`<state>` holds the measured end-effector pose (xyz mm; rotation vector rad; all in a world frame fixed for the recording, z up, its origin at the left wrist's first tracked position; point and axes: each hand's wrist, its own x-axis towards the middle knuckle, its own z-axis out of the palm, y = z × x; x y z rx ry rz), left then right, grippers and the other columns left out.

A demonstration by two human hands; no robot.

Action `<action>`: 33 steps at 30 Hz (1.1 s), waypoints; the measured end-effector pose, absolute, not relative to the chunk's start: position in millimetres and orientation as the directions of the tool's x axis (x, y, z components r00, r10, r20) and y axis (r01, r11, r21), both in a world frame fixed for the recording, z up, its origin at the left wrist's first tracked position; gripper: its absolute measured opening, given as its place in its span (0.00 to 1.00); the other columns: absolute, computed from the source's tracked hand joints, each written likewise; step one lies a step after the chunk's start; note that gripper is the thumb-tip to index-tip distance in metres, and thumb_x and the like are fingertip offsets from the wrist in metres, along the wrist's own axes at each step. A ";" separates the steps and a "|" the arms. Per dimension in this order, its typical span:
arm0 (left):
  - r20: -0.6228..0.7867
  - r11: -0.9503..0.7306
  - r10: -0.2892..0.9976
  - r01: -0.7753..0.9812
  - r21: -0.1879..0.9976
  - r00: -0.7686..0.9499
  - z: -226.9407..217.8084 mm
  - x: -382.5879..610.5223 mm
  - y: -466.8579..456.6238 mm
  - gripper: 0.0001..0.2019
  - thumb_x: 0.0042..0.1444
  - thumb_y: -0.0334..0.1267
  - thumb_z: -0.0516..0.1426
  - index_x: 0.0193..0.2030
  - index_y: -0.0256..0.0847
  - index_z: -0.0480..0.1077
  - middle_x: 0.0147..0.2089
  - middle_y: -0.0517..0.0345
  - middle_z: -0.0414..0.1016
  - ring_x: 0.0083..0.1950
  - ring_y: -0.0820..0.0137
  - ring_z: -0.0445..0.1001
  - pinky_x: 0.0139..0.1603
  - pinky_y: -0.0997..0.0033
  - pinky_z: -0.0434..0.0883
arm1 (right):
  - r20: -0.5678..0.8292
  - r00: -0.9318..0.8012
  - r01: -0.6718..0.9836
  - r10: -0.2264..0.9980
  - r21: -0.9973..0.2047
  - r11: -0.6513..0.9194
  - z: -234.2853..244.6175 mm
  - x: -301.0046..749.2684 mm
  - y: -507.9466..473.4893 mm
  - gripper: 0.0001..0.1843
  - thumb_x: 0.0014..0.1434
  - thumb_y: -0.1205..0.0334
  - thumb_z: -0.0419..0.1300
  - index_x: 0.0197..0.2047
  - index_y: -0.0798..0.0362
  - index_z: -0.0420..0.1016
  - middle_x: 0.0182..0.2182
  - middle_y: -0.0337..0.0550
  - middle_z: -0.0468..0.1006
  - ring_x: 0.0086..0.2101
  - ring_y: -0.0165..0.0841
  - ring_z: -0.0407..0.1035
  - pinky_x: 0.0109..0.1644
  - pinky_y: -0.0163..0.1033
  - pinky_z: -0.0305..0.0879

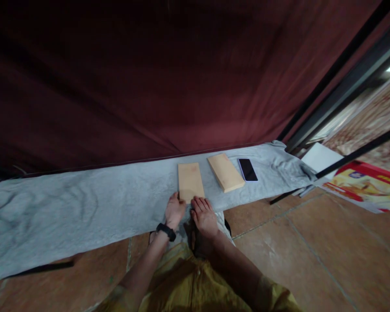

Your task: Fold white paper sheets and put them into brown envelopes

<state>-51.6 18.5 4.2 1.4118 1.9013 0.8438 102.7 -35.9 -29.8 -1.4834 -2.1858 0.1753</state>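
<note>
A flat tan paper rectangle (190, 180), perhaps an envelope or a sheet on a stack, lies on the cloth-covered bench in front of me. My left hand (175, 211), with a black band on its wrist, is closed around its near left corner, thumb and fingers at the edges. Along the near right edge, my right hand (204, 215) rests with fingers stretched out side by side, the tips touching the paper. Just to the right lies a thicker tan paper stack (225, 171), turned at an angle, its side edges showing. Neither hand touches that stack.
A dark-screened phone (248, 170) lies right of the stack. Grey cloth (117, 195) covers the long narrow bench. Behind it hangs a dark red curtain (188, 86). Metal frame bars (338, 93) and a red-and-yellow printed box (365, 186) stand at the right, above the tiled floor (295, 251).
</note>
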 end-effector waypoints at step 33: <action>-0.401 0.419 0.900 0.083 0.904 -0.173 2.3 -31.4 11.5 0.22 0.48 0.30 0.61 0.52 0.39 0.65 0.20 0.72 0.68 0.17 0.77 0.66 0.19 0.80 0.61 | -0.086 0.105 0.102 0.991 -0.990 -0.097 -22.0 121.5 -27.1 0.23 0.67 0.46 0.52 0.39 0.55 0.79 0.32 0.50 0.83 0.31 0.40 0.78 0.37 0.45 0.77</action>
